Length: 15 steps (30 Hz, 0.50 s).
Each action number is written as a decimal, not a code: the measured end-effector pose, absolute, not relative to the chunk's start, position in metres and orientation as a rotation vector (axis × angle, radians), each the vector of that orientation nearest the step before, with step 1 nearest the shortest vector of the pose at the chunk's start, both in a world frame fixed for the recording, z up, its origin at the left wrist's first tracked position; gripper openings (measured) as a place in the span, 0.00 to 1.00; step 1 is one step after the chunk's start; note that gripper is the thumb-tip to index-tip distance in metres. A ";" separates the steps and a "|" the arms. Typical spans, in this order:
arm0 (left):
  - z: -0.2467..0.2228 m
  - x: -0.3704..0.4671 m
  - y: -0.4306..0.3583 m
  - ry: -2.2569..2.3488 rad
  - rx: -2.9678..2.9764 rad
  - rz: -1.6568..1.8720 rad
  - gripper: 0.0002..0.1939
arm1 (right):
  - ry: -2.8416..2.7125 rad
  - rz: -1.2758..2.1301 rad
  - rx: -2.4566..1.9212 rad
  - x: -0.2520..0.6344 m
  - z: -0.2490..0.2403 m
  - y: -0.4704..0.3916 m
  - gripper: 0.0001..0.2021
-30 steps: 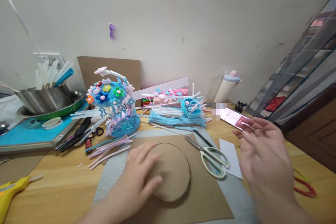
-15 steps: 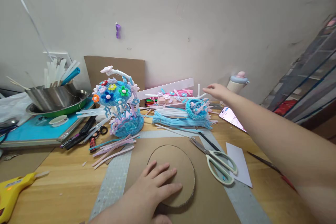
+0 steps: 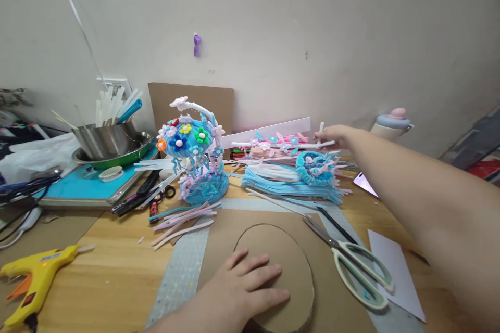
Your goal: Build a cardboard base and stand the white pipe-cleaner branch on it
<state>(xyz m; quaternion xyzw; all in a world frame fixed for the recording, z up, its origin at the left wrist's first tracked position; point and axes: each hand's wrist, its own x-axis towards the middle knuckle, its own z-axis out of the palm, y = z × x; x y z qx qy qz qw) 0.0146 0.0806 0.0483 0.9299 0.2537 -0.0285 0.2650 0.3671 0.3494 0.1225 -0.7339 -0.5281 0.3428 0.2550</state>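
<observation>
My left hand (image 3: 253, 283) lies flat with its fingers spread on a round cardboard disc (image 3: 299, 265), which rests on a larger cardboard sheet (image 3: 219, 229). At the back of the table, my right hand (image 3: 336, 135) is closed around the right end of a white fuzzy stem (image 3: 246, 144) dressed with small pink and blue flowers. Just below that hand sits a blue fuzzy ring piece (image 3: 314, 169) with pink bits inside, on top of bundled blue pipe cleaners (image 3: 289, 187). Left of these stands a blue flower-covered pipe-cleaner ornament (image 3: 187, 140) on a round base.
Pale-green-handled scissors (image 3: 363, 270) lie right of the disc, beside white paper (image 3: 398, 270). A yellow glue gun (image 3: 42, 276) is at front left. Loose pink pipe cleaners (image 3: 183, 223), a metal bowl (image 3: 103, 140), a phone (image 3: 365, 184) and a bottle (image 3: 390, 124) surround the work area.
My right hand has come down from above and closed on the white stem's end. The view has turned left, shifting everything rightward. My left hand stays on the disc.
</observation>
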 end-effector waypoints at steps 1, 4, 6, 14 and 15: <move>0.048 0.015 0.081 0.688 2.511 -0.088 0.32 | -1.413 0.938 -1.954 0.367 0.128 0.350 0.15; 0.051 0.016 0.079 0.699 2.499 -0.096 0.35 | -1.340 0.932 -1.814 0.372 0.153 0.346 0.15; 0.053 0.016 0.076 0.718 2.486 -0.075 0.35 | -1.302 0.894 -1.707 0.377 0.171 0.338 0.15; 0.045 0.012 0.069 0.797 2.478 0.045 0.38 | -1.132 0.822 -1.305 0.382 0.181 0.247 0.08; 0.041 0.013 0.068 0.830 2.494 0.063 0.39 | -1.115 0.840 -1.254 0.375 0.170 0.228 0.05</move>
